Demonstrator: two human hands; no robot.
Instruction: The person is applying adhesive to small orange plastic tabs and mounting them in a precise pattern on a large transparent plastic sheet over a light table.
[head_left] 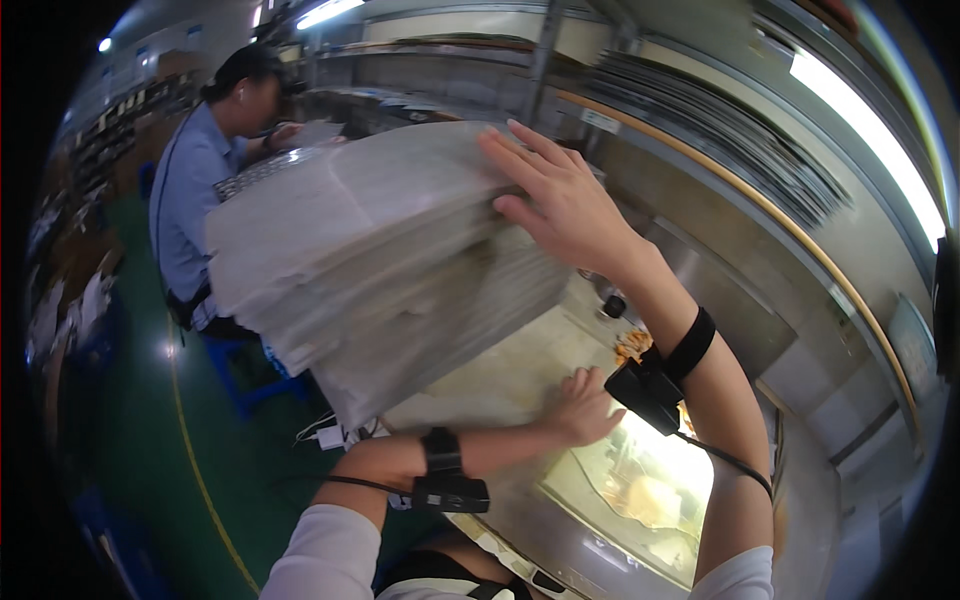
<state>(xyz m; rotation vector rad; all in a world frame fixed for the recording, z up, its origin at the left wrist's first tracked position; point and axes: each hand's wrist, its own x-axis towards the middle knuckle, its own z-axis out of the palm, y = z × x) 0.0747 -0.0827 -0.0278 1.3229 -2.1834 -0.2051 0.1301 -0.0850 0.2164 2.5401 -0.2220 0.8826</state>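
A tall stack of large pale grey sheets [350, 240] stands on the far left part of the worktable [480, 380]. My right hand [560, 200] reaches up to its top right edge, fingers spread over the uppermost sheet. Lower down, my left hand [585, 410] lies on the tabletop with its fingers stretched out, just beyond the corner of a glowing light panel [620, 530]. On that panel rests a thin see-through sheet [640, 480] with an uneven outline. My right forearm hides part of the panel.
Another person [205, 190] sits on a blue stool [245, 375] to the left. A small black-capped container [612, 305] and an orange-brown crumpled item [632, 345] stand behind my left hand. Shelves above hold a pile of thin flat boards [710, 130]. A white plug [330, 436] hangs by the table's left edge.
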